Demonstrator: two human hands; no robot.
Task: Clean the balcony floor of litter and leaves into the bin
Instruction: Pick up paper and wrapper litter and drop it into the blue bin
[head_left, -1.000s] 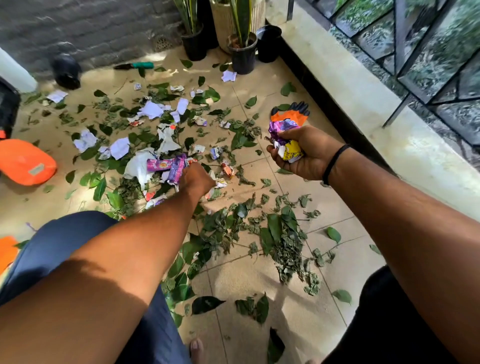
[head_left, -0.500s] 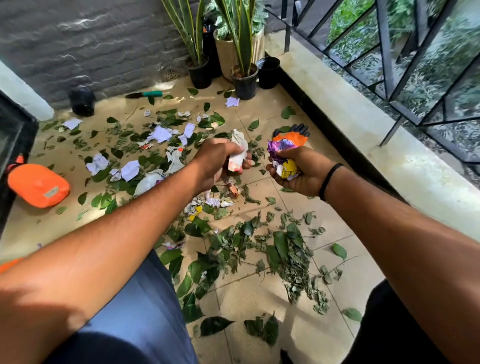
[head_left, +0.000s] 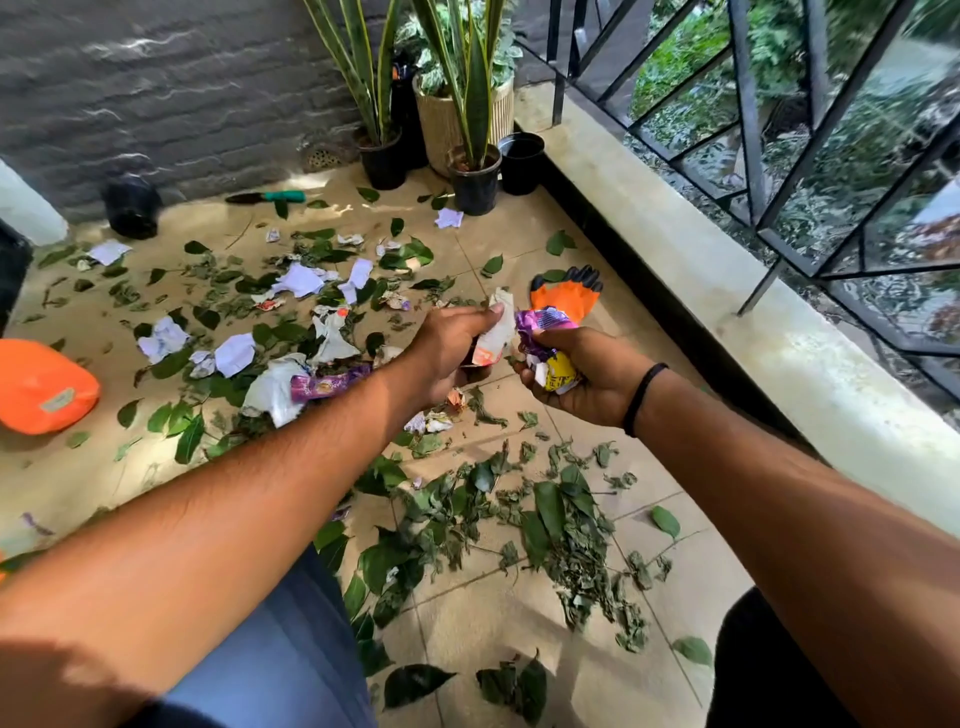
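Nearest you, dry green leaves (head_left: 566, 540) are lying heaped on the tiled floor (head_left: 519, 623) between your knees, a pile that looks left for a later pass while you are gathering the wrappers first.

Just beyond it, your left hand (head_left: 447, 348) is curling its fingers round a crumpled white and orange wrapper (head_left: 493, 332) and bringing it up against your right hand (head_left: 592, 374), which is cupping a bunch of wrappers (head_left: 545, 348), purple and yellow, in its closed fingers. You are probably using the right hand as a holding place, so the left is staying free to pick and you are making fewer trips.

Further out, paper scraps (head_left: 301, 280) and a purple wrapper (head_left: 327, 384) are lying among scattered leaves, all yet to be collected. An orange glove (head_left: 566, 296) is lying unused just past your hands.

At the far wall, potted plants (head_left: 472, 176) and a trowel (head_left: 270, 197) are sitting. I cannot tell which thing is the bin.
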